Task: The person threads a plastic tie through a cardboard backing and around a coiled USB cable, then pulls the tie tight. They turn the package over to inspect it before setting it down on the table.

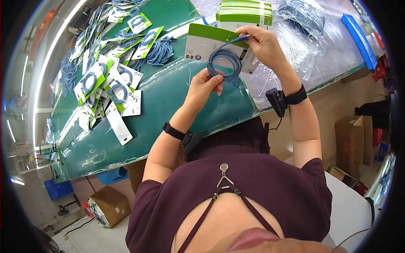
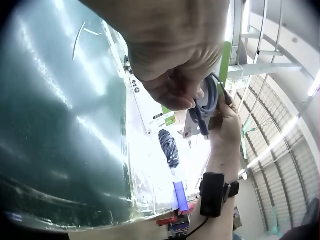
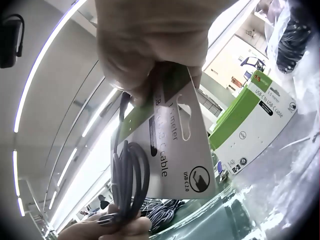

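Head: cable (image 1: 210, 64) between left fingers (image 1: 214, 80)

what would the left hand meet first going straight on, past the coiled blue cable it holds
Likely the flat green-and-white printed card just beyond the cable, though depth is hard to judge.

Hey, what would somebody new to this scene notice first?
Probably the coiled blue cable in the left hand, held up before a green-and-white card that the right hand pinches. Next, the heap of carded cables on the left of the green table. Then the neat stack of cards just beyond the right hand.
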`<move>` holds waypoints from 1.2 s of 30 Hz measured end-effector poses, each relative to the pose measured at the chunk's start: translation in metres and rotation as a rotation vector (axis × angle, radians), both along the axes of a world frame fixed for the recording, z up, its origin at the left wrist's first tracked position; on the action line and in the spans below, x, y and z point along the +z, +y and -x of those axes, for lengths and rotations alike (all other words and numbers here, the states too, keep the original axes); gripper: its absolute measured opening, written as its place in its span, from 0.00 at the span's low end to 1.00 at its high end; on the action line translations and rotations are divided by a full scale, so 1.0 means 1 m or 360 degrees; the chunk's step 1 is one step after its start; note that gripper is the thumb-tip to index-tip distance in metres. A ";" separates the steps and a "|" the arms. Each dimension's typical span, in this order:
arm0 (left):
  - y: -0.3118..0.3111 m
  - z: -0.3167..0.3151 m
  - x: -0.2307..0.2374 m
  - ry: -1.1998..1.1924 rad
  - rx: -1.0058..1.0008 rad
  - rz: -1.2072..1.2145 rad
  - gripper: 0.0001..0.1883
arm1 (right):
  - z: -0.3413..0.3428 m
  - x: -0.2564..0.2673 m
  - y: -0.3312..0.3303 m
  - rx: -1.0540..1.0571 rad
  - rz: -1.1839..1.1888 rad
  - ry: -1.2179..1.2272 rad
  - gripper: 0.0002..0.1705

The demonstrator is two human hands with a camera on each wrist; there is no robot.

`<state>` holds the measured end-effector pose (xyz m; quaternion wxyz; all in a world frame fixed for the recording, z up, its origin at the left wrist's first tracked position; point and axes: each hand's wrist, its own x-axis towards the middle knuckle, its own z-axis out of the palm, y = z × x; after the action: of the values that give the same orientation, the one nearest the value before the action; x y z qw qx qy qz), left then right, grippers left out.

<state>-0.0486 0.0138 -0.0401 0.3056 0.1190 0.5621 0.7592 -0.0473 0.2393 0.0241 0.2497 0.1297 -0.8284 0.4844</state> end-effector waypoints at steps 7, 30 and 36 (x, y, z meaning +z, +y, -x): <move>-0.002 -0.001 0.009 0.0091 0.0010 -0.0017 0.06 | -0.002 -0.002 -0.003 0.0042 -0.0088 -0.0185 0.09; 0.010 -0.019 -0.035 -0.0465 0.0218 -0.0532 0.09 | -0.044 -0.007 -0.052 -0.0205 -0.1256 0.0045 0.54; 0.008 -0.025 -0.030 -0.0770 0.0072 -0.0715 0.12 | -0.046 -0.011 -0.054 -0.0242 -0.1300 0.0003 0.50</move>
<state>-0.0235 0.0213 -0.0703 0.3795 -0.0128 0.2943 0.8770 -0.0012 0.1854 0.0131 0.2134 0.1569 -0.9595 0.0961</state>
